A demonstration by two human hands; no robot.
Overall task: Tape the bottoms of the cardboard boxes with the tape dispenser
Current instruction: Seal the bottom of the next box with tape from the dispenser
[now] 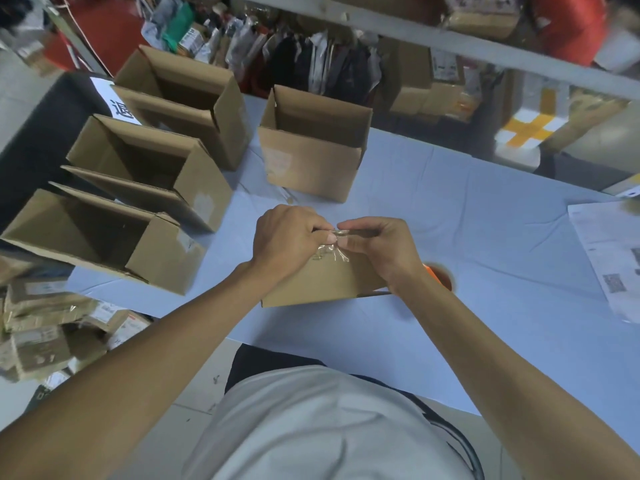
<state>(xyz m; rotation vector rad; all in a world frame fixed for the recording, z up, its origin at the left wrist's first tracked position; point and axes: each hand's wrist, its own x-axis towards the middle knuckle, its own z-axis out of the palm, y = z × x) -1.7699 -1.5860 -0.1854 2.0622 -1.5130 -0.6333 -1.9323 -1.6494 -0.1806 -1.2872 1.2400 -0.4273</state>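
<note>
Hands meet over a small cardboard box (322,282) lying on the pale blue table (467,209), right in front of the person. The left hand (287,240) and the right hand (381,247) both have their fingers curled in, pinching a crumpled scrap of clear tape (330,249) between them at the box's top edge. Something orange (438,273) peeks out just behind the right wrist; I cannot tell whether it is the tape dispenser.

Four more boxes stand open-topped on the table: three in a row along the left side (138,174) and one (311,147) further back, near the middle. A white sign (116,102) behind the left row carries a large black character, only partly in view. Printed sheets (609,258) lie at the table's right edge, with what looks like a QR code on them; the print is too small to read. Taped parcels (45,327) are heaped on the floor to the left.
</note>
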